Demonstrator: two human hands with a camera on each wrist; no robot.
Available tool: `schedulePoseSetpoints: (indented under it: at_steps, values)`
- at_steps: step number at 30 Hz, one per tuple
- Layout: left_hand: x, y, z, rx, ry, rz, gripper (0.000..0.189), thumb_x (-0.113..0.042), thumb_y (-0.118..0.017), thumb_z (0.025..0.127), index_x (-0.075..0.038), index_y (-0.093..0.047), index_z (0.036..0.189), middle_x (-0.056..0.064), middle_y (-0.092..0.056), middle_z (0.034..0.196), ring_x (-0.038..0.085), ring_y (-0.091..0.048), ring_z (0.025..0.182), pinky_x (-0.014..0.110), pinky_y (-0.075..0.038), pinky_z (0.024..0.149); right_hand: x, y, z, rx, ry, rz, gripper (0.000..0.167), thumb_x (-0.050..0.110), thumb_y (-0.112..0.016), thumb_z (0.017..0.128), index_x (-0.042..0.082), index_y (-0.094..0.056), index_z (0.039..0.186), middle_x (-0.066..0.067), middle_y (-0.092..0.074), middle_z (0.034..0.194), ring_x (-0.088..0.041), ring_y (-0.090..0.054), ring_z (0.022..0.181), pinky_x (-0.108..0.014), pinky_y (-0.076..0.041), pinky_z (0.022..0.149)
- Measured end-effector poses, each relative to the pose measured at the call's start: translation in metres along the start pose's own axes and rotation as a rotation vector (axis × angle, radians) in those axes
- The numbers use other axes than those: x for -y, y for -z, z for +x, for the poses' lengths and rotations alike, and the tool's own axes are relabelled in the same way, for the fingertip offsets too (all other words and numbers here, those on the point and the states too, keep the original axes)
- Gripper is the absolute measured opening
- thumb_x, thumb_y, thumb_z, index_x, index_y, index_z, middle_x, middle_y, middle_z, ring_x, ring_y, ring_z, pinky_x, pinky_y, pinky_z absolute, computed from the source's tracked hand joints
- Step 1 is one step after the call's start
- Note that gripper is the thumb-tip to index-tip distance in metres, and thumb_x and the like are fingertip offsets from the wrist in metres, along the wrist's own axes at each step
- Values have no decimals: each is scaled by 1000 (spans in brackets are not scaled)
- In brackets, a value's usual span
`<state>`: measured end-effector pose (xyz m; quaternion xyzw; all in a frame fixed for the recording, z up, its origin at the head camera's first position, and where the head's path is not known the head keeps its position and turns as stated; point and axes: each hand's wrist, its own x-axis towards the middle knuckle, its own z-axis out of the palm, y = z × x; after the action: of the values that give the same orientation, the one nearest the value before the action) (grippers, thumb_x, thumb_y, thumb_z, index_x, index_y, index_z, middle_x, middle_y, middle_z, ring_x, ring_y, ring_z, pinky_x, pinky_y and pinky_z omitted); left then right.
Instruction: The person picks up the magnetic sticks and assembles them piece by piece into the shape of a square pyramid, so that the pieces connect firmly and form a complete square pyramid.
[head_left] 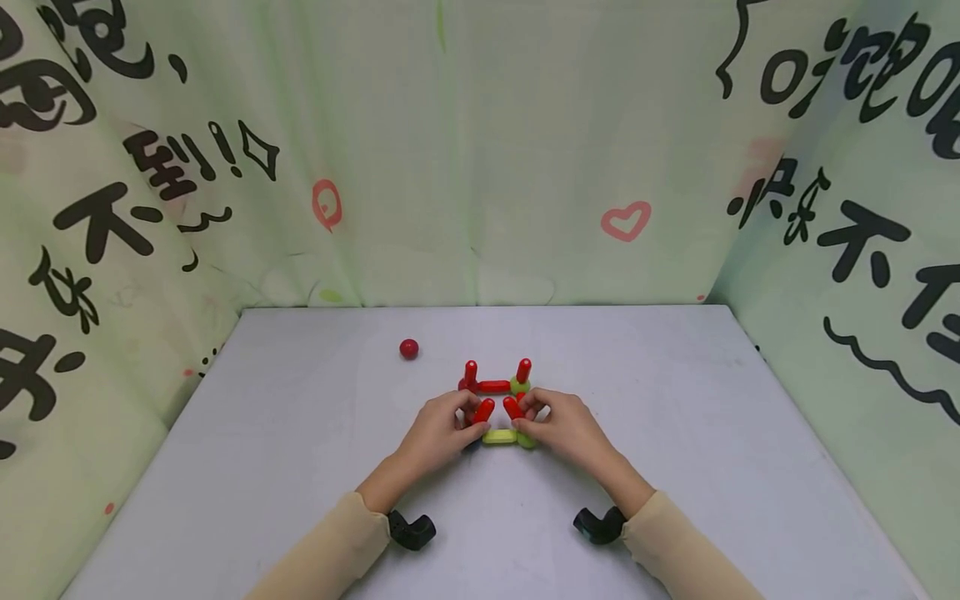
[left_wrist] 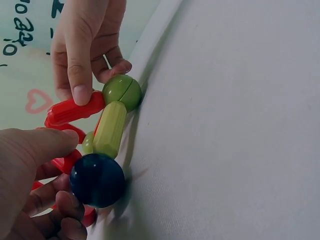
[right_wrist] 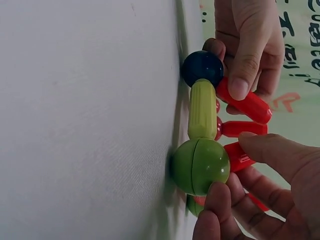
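Note:
A small frame of toy rods and balls stands on the table. Its near side is a yellow-green rod (head_left: 500, 437) joining a dark blue ball (left_wrist: 97, 180) to a green ball (right_wrist: 200, 166). My left hand (head_left: 448, 421) pinches a red rod (head_left: 484, 409) rising from the blue ball. With thumb and fingers, my right hand (head_left: 561, 425) holds another red rod (head_left: 513, 407) at the green ball. Both held rods lean inward at the top. On the far side, a red crossbar (head_left: 493, 387) runs between two upright red rods, with a second green ball (head_left: 520, 386) at its right end.
A loose red ball (head_left: 408, 349) lies beyond the frame, to its left. The white table (head_left: 315, 517) is bordered by printed curtains (head_left: 480, 167) at the back and both sides. Black wrist-worn devices (head_left: 411, 530) sit below each hand.

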<state>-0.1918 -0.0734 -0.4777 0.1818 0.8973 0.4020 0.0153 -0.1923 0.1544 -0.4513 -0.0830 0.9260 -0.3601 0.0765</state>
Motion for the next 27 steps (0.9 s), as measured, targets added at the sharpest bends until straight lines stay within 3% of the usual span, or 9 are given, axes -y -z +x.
schedulePoseSetpoints:
  at_steps: [7, 12, 16, 21, 27]
  values:
    - [1, 2, 1, -14, 31, -52, 21, -32, -76, 95, -17, -69, 109, -6, -64, 90, 11, -53, 72, 23, -47, 62, -3, 4, 1, 9, -13, 55, 21, 30, -79, 92, 15, -71, 105, 3, -69, 90, -15, -60, 70, -28, -50, 65]
    - [1, 8, 5, -134, 78, -152, 16, -30, -70, 100, -18, -67, 109, -4, -65, 96, 14, -54, 71, 23, -48, 62, -5, 11, 9, -84, -32, 166, 19, 23, -73, 96, 10, -66, 108, -5, -71, 94, -20, -68, 71, -28, -56, 68]
    - [4, 9, 12, -209, 107, -192, 28, -22, -70, 99, -12, -59, 123, 1, -64, 99, 15, -54, 64, 22, -50, 60, -8, 13, 18, -138, -44, 236, 31, 20, -70, 98, 8, -58, 125, -12, -73, 98, -26, -71, 71, -27, -58, 69]
    - [8, 5, 20, -224, 129, -208, 48, -18, -70, 99, -9, -49, 141, 5, -63, 99, 13, -52, 58, 20, -49, 60, -10, 9, 29, -108, -47, 256, 45, 19, -68, 100, 11, -53, 142, -14, -75, 101, -25, -71, 72, -27, -59, 70]
    - [13, 0, 26, -230, 127, -206, 39, -15, -68, 100, -13, -58, 138, 6, -63, 95, 11, -49, 57, 20, -46, 57, -10, 3, 35, -106, -41, 250, 38, 16, -64, 101, 10, -59, 138, -12, -75, 97, -21, -67, 70, -26, -55, 67]
